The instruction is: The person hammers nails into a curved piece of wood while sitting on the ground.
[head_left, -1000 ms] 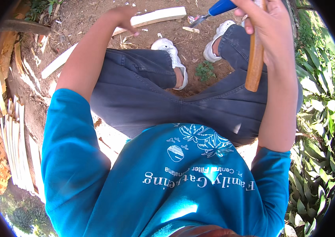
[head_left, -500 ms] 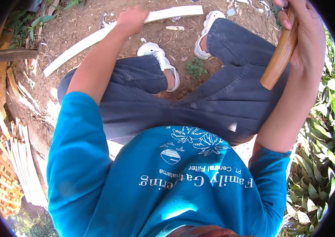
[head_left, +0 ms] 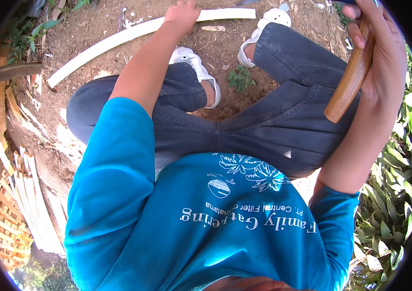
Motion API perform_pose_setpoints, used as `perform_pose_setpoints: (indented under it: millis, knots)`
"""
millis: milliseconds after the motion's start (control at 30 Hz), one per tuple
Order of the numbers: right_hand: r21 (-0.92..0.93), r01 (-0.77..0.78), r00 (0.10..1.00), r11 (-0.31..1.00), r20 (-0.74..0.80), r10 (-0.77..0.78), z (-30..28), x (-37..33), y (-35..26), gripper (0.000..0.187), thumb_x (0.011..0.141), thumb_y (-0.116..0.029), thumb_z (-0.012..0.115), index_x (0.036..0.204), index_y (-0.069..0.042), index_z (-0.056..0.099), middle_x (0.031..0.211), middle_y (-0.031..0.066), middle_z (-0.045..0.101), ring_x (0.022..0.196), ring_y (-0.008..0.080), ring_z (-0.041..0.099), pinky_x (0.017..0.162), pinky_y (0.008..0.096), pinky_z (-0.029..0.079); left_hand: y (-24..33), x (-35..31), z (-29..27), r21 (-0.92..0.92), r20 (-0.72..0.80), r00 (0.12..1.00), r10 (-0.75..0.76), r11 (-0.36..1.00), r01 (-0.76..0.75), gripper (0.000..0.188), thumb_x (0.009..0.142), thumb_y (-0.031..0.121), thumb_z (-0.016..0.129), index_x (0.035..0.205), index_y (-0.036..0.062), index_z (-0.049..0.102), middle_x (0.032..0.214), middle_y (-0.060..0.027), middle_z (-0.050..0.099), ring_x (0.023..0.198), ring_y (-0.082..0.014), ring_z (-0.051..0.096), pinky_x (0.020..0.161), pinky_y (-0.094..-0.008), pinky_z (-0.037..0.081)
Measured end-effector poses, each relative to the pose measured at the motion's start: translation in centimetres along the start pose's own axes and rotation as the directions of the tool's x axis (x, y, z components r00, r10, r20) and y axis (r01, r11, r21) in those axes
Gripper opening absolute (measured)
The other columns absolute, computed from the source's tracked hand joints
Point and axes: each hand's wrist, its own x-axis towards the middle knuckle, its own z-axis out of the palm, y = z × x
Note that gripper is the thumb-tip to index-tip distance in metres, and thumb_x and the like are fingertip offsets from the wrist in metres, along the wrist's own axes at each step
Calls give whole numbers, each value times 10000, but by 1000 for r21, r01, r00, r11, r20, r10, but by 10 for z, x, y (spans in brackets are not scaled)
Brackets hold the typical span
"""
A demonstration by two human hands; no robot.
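A long, pale, slightly curved wooden strip (head_left: 100, 50) stretches across the top of the view, over the ground beyond my feet. My left hand (head_left: 182, 17) is closed around it, right of its middle. At the upper right, my right hand (head_left: 384, 56) grips a tool by its smooth brown wooden handle (head_left: 349, 80), whose butt points down toward my thigh. A dark part of that tool shows at the top edge beside my fingers; the rest lies outside the view, so its exact kind is unclear.
My legs in dark trousers (head_left: 274, 121) and white shoes (head_left: 194, 63) frame a small green plant (head_left: 241, 79). Cut pale strips (head_left: 33, 199) and a woven basket (head_left: 9, 228) stand at left. Leafy plants (head_left: 385, 203) line the right. Wood chips litter the soil.
My left hand has moved up and to the right, and the strip has shifted slightly. My right hand has come slightly down and right with the tool, whose dark part now shows at the top.
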Motion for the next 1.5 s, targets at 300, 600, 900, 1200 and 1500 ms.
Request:
perform_pose_setpoints:
  millis: [300, 600, 900, 1200, 1500]
  knots:
    - [-22, -38, 999, 999, -10, 38, -4, -2, 7, 380, 941, -165, 754, 1218, 14, 565, 804, 0, 636, 612, 20, 602, 452, 147, 419, 24, 1, -16, 129, -112, 986, 121, 986, -107, 407, 832, 184, 779, 1233, 184, 711, 1218, -109, 660, 1169, -295, 655, 925, -444, 566]
    - [0, -92, 992, 996, 90, 92, 31, -13, 3, 422, 938, -143, 753, 1264, 38, 556, 816, 7, 644, 633, 28, 622, 461, 156, 421, -35, 27, -1, -561, -314, 949, 32, 800, -213, 379, 1028, 319, 556, 1224, 33, 708, 1294, -222, 643, 1213, -367, 622, 1006, -465, 517]
    - [-111, -166, 981, 980, 84, 176, 50, -10, 26, 470, 914, -133, 729, 1306, 50, 544, 823, 13, 646, 616, 49, 597, 483, 176, 429, 55, -12, -207, -885, -451, 744, 492, -142, -443, 336, 951, 175, 577, 1242, 17, 632, 976, -39, 679, 906, -158, 654, 869, -302, 519]
    - [-136, -144, 989, 980, -64, 137, 50, -18, 20, 359, 982, -372, 708, 1094, -52, 589, 869, -11, 620, 540, 14, 500, 443, 176, 414, 140, -55, -166, -889, -395, 904, -166, 317, -330, 164, 866, 249, 696, 925, 99, 726, 805, -178, 706, 786, -384, 704, 711, -477, 543]
    - [-21, -108, 991, 994, 73, 109, 24, -11, 22, 333, 1009, -350, 666, 1124, -50, 582, 954, 22, 646, 559, 18, 491, 458, 178, 413, 134, 1, -108, -833, -480, 845, -235, 423, -356, 154, 834, 240, 688, 908, 105, 696, 875, -213, 700, 878, -451, 674, 728, -534, 518]
